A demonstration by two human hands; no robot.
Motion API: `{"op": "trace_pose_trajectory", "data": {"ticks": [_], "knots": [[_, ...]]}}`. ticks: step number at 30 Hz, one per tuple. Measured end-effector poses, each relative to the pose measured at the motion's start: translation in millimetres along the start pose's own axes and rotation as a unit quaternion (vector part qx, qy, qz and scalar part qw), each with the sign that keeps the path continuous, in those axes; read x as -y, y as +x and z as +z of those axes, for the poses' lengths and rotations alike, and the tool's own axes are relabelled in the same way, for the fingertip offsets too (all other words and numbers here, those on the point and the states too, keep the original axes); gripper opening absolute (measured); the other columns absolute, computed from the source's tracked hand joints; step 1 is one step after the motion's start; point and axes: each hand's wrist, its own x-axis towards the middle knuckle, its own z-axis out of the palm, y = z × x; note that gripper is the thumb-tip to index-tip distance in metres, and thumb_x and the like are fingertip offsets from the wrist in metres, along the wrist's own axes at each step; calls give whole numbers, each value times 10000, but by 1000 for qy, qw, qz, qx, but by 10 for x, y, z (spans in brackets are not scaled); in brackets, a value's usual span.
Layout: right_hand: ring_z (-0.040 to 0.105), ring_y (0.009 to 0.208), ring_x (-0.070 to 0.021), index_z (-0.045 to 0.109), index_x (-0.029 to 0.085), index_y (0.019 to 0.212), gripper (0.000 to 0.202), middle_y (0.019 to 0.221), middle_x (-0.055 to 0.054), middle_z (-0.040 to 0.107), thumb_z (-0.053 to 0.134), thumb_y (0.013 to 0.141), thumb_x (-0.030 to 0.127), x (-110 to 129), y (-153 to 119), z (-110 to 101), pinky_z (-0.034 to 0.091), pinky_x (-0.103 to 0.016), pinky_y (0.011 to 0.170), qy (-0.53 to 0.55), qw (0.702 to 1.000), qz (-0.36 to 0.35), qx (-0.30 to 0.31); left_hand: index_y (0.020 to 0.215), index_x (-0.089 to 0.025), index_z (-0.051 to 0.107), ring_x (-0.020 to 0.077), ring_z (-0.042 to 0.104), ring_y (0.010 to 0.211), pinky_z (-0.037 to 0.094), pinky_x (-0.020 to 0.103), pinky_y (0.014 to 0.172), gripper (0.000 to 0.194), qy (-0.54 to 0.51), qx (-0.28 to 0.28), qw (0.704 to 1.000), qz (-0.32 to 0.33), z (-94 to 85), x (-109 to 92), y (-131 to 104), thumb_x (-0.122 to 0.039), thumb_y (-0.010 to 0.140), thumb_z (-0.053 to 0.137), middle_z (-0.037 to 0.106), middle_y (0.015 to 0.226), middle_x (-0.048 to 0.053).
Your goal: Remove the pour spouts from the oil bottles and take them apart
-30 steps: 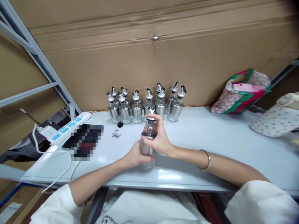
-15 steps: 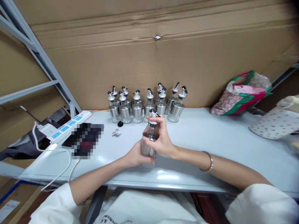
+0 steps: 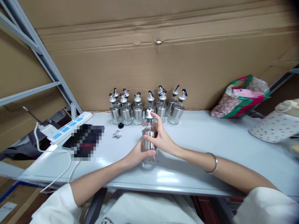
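An oil dispenser bottle of clear glass with a brushed metal sleeve is upright between my hands, close to the front of the table. My left hand wraps its lower part, with the thumb across the front. Around the sleeve and neck curls my right hand; its thumb presses the sleeve and its index finger reaches the silver pourer cap. The fingers behind the glass are mostly hidden. Several similar dispenser bottles with black-tipped pourers stand behind it.
A loose silver pourer piece and a black stopper lie left of the bottle. Further left are a power strip, cables and a pixelated dark device. A patterned bag and a dotted container stand right.
The held bottle has turned and stands straighter, its black pourer lever no longer pointing right toward me. My right fingers have shifted from over the cap to its right side.
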Motion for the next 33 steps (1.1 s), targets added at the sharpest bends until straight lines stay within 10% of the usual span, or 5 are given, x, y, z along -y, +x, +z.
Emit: {"op": "trace_pose_trajectory", "data": {"ticks": [8,15,33], "knots": [[621,841,-207,289,279,1220,708,937,-22,541,715,655,261,-28,556,-207,543,-422,782,-21,997,-56,-50,1170,-217,315,185,636,894,443,338,826,675,-128,-119,984,-16,-26,36,93,-437,685,730,583,1078,63],[575,1012,-244,225,275,1294,716,1238,-104,441,650,718,288,-129,1056,-482,486,-462,923,-159,959,-168,-162,1135,-211,305,133,625,651,425,306,691,626,-115,-109,987,-23,4,-16,83,-413,695,703,576,889,-1],[321,1282,-278,278,231,1248,593,1270,-130,338,579,737,227,-728,1206,-434,237,-511,1115,-233,947,-199,-95,1094,-201,324,108,591,614,397,277,654,521,-88,-93,991,-30,-8,-8,82,-403,738,648,564,837,-22]]}}
